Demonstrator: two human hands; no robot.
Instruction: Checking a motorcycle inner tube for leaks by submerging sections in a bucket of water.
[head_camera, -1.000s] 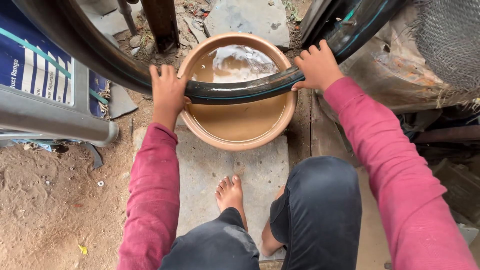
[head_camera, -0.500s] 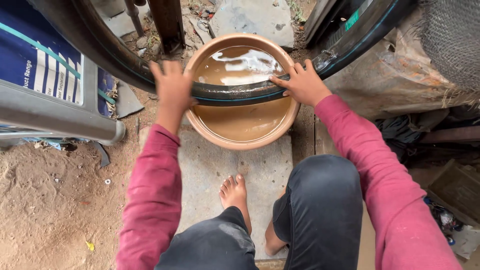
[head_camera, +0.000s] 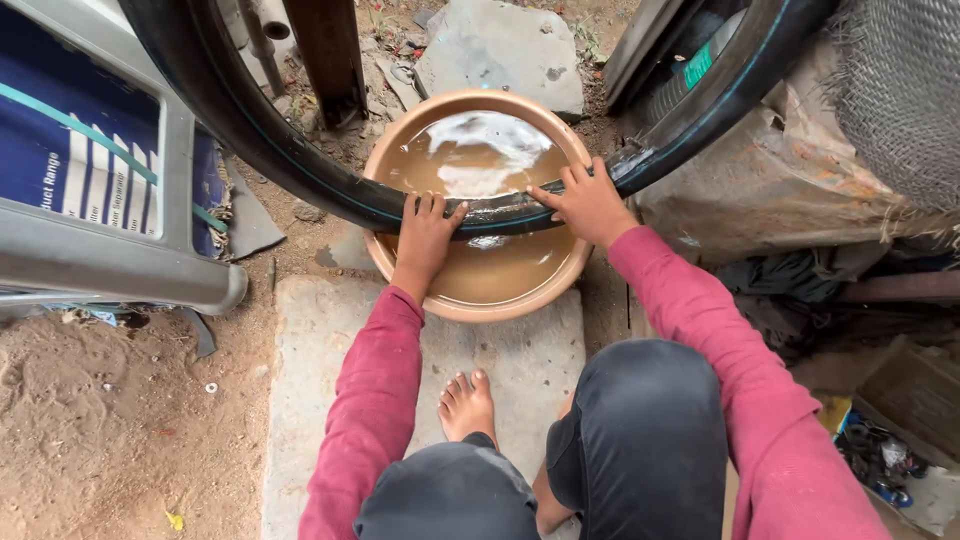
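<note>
Left arm stretched forward, pink sleeve, left hand (head_camera: 425, 232) lying palm-down on the black inner tube (head_camera: 300, 175), fingers curled over its top, thumb out to the right. Tube arcs across the brown basin (head_camera: 480, 305) of muddy water, lowest stretch dipping in. Basin sits at the far edge of the stone slab (head_camera: 310, 380). Right hand (head_camera: 588, 205) clamped on the tube, fingers spread leftward, arm angled in from the right.

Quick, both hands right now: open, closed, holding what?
Left hand: closed on the black inner tube over the basin of muddy water.
Right hand: closed on the same tube.
</note>
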